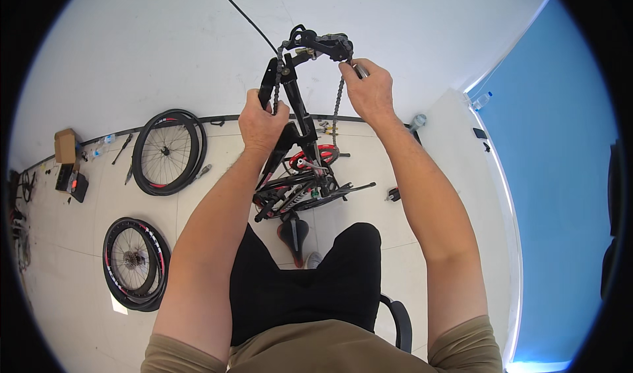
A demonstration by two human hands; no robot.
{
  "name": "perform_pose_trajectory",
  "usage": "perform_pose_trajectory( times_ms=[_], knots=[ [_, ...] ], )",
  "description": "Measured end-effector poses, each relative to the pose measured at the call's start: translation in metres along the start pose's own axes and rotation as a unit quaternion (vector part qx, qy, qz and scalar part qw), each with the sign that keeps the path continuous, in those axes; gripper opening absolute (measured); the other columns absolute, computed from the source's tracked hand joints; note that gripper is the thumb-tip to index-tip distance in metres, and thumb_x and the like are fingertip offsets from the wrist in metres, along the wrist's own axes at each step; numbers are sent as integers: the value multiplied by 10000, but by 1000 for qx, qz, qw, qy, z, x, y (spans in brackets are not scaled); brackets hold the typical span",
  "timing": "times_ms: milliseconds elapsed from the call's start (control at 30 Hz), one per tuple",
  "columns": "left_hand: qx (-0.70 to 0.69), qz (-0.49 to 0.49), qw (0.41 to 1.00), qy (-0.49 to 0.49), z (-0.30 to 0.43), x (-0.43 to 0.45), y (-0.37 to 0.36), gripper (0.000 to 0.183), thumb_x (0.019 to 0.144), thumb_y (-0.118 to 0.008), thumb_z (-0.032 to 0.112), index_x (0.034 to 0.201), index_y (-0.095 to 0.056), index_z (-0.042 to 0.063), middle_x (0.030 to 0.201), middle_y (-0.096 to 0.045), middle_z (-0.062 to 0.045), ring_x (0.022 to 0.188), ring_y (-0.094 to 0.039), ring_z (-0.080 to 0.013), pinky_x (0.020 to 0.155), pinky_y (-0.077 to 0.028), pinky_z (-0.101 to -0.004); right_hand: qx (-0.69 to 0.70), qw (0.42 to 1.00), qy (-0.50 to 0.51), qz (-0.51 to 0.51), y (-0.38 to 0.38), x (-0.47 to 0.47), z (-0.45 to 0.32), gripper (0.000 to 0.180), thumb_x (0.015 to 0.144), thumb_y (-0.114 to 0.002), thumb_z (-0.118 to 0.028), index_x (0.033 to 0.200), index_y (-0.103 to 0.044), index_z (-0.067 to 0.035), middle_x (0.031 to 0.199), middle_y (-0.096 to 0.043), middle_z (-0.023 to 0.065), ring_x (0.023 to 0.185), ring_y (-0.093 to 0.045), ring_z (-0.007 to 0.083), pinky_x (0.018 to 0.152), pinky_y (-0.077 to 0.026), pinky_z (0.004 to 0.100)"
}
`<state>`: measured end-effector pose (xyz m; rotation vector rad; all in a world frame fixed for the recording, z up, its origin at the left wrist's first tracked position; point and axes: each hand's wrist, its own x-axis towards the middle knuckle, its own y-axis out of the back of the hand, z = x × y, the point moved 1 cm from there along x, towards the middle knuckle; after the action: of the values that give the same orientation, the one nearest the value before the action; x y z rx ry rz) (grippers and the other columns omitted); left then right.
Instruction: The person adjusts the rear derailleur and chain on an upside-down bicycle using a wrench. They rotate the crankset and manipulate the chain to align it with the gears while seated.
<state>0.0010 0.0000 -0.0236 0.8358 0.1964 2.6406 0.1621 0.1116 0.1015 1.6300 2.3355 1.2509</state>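
A black bicycle frame (292,145) without wheels stands upside down before me, its saddle (294,234) low near my feet. At its raised end hangs a black rear derailleur (324,44), with the bicycle chain (338,106) looped over it and running down towards the red chainring (324,155). My left hand (264,118) is closed round a black frame tube beside the chain's left run. Just under the derailleur, my right hand (371,88) pinches near the chain with thumb and finger. A small metal object (361,71) shows in that hand; its kind cannot be told.
Two wheel sets lie on the tiled floor at left, one tyre (138,175) above another wheel with a cassette (133,259). Beyond them are an open cardboard box (67,145) and a black case (79,187). A chair armrest (398,323) is at my right. A white wall rises ahead.
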Motion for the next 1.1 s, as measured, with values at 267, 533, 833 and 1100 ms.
perform_pose_trajectory(
  times_ms=[267,533,833,1100],
  knots=[
    [-1,-1,1000,0,1,0,0,292,755,-711,236,881,-527,49,642,-578,-68,576,-603,-264,591,-499,-399,-28,998,40,39,-10,-3,16,317,912,-642,-286,1022,-704,4,923,-723,202,865,-694,371,794,-536,425],
    [6,-13,1000,8,2,0,1,296,750,-708,235,889,-527,47,661,-592,-77,590,-613,-264,600,-506,-392,-50,998,35,31,-13,-12,33,286,908,-636,-264,1037,-695,-16,918,-721,204,878,-692,377,804,-533,440],
    [4,-1,1000,-8,-3,0,-2,283,744,-698,216,892,-526,47,649,-580,-67,584,-607,-259,602,-508,-395,-57,998,6,9,-15,-15,50,277,904,-643,-254,1045,-690,-21,945,-723,193,890,-688,377,809,-533,447],
    [9,-2,1000,-3,-2,1,-1,295,737,-711,219,894,-528,50,643,-573,-60,564,-599,-251,588,-504,-378,4,1000,-23,0,-18,-17,53,310,884,-658,-259,1000,-696,27,876,-715,202,801,-683,331,773,-528,412]
  ],
)
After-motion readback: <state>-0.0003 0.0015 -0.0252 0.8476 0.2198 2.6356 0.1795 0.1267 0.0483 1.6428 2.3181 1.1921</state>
